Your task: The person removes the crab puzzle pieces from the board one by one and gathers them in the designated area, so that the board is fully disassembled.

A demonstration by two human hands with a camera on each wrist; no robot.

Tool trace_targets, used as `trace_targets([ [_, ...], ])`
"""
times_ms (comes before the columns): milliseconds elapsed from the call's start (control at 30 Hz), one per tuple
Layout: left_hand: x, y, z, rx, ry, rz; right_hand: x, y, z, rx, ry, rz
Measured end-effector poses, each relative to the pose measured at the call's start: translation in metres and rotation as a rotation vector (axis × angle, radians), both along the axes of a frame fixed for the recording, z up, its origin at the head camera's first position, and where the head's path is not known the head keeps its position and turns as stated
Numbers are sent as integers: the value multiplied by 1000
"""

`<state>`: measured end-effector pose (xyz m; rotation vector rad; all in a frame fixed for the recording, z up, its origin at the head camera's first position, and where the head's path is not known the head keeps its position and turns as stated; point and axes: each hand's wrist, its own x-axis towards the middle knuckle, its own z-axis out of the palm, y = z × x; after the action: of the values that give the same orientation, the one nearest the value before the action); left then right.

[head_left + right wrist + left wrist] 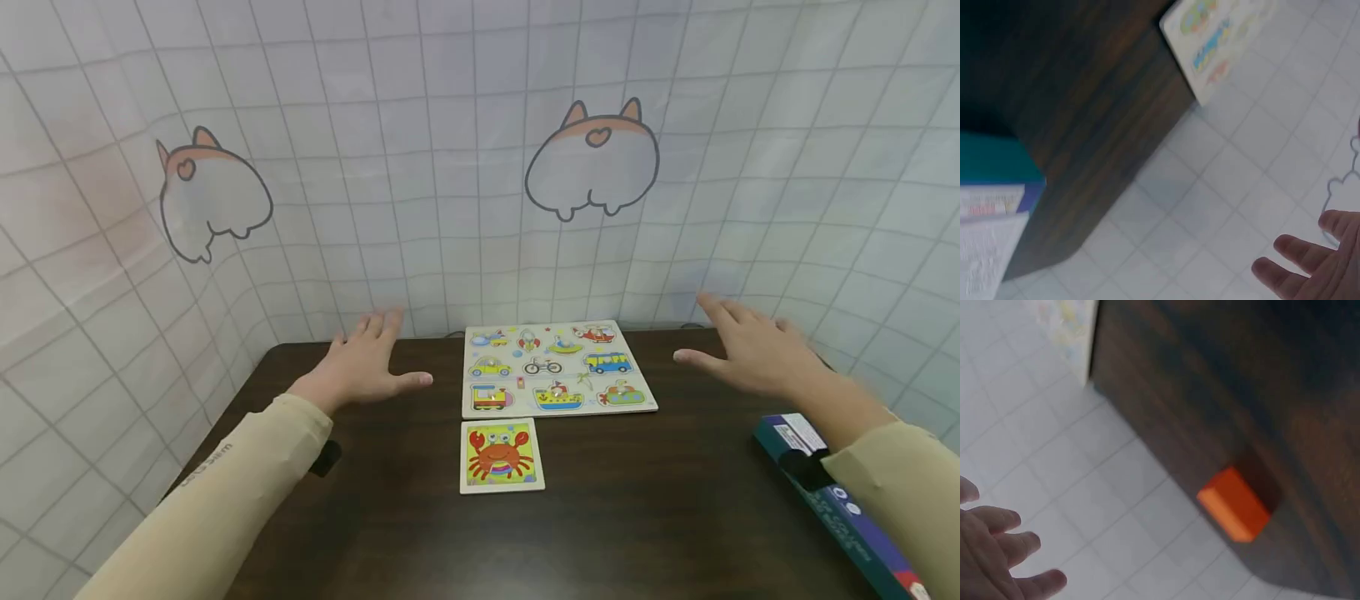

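My left hand (366, 363) is held out over the back left of the table, fingers spread and thumb pointing right, holding nothing. On the other side my right hand (757, 354) reaches forward above the table, also spread and bare. Between them a wooden peg puzzle board (558, 371) with vehicle pieces lies near the back edge. Right in front of it is a small square crab puzzle (501, 455). The left wrist view shows an orange block (1235, 504) near the table edge; in the head view it is hidden behind my left hand and arm.
A long teal and purple box (832, 508) lies on the right side of the dark table (390, 517), partly under my right forearm. A white gridded curtain (390, 167) with animal drawings hangs behind the table and along both sides.
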<state>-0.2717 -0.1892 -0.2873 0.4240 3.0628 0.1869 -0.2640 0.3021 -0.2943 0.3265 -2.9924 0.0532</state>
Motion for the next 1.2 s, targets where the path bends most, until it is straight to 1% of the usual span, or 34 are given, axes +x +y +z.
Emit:
trace_targets([
  [133, 5, 5, -23, 14, 5, -46, 2, -15, -19, -24, -1, 69],
  [233, 10, 14, -39, 7, -20, -75, 5, -29, -35, -48, 1, 126],
  [333, 21, 24, -54, 10, -77, -105, 8, -46, -50, -74, 0, 179],
  [400, 30, 30, -64, 29, -127, -131, 11, -59, -59, -78, -10, 208],
  [533, 49, 39, -81, 51, -211, -217, 16, -85, -74, -76, -51, 251],
  [633, 58, 43, -91, 42, -258, -270, 17, -104, -83, -86, -92, 287],
  [733, 62, 48, -97, 30, -286, -296, 17, -121, -90, -90, -131, 335],
  [833, 62, 53, -100, 7, -289, -307, 16, -136, -93, -84, -156, 366],
  [900, 62, 56, -101, -5, -289, -303, 16, -146, -94, -81, -168, 388],
  [1100, 65, 64, -103, -15, -325, -270, 16, -169, -96, -111, -215, 460],
  [1200, 66, 66, -103, -19, -334, -265, 15, -179, -98, -111, -227, 483],
])
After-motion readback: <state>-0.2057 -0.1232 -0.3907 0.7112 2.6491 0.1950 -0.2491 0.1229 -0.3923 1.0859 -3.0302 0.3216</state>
